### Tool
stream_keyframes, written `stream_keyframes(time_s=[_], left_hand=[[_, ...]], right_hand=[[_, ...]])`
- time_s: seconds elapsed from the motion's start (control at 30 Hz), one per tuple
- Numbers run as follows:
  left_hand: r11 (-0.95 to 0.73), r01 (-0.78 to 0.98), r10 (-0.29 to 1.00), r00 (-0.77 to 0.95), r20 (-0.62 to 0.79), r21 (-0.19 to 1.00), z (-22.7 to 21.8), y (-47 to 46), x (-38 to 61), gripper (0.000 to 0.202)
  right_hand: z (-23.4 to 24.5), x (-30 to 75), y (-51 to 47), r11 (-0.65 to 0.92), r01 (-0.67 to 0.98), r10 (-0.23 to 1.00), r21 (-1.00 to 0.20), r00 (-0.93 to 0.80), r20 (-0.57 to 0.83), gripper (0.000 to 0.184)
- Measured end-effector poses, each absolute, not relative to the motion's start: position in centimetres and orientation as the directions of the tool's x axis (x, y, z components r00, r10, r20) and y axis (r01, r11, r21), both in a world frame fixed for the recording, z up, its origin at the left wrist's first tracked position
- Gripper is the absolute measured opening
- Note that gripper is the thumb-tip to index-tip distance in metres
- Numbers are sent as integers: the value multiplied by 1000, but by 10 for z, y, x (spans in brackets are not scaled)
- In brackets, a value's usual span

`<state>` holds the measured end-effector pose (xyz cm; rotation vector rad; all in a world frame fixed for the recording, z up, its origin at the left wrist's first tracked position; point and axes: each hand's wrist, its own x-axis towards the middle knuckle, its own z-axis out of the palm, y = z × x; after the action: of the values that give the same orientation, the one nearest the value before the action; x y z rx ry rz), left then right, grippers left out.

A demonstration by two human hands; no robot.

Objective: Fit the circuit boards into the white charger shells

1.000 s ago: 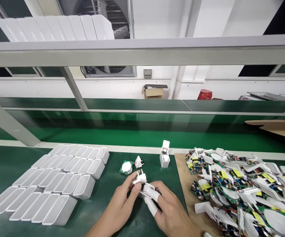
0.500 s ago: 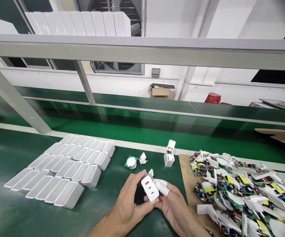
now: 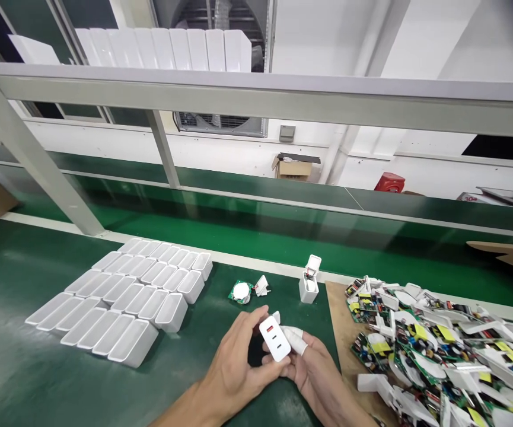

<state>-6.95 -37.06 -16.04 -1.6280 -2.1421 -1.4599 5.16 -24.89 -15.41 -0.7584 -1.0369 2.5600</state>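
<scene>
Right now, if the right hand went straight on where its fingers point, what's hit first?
The white port block, right at the right hand; past it, likely the left hand, though depth is unclear.

It's a factory workshop, an electronics assembly line by the look of it! Across the lower frame spreads the green counter (image 3: 60, 385), and look lower left: white open cases (image 3: 123, 290) in tight rows. Over to the lower right, a great heap of circuit boards (image 3: 438, 350) and white plastic parts on a brown sheet (image 3: 340, 332). Right through the middle runs a long green band (image 3: 256, 244), conveyor-like, below a grey metal frame (image 3: 256, 107). Up top, left of centre, a big industrial fan (image 3: 220, 123) sits in the wall! Lower centre, the right hand (image 3: 321, 373) wears white finger covers (image 3: 295, 340).
</scene>
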Motion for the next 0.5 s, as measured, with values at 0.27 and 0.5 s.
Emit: stream_keyframes(time_s=[0.27, 0.5], left_hand=[[25, 733, 774, -445, 451, 680, -162, -371, -71, 105], [128, 556, 822, -522, 225, 821, -175, -367, -68, 98]], right_hand=[[-158, 63, -242, 116, -101, 658, -988, -737, 153, 28], [-172, 70, -241, 947, 85, 259, -311, -773, 579, 31]])
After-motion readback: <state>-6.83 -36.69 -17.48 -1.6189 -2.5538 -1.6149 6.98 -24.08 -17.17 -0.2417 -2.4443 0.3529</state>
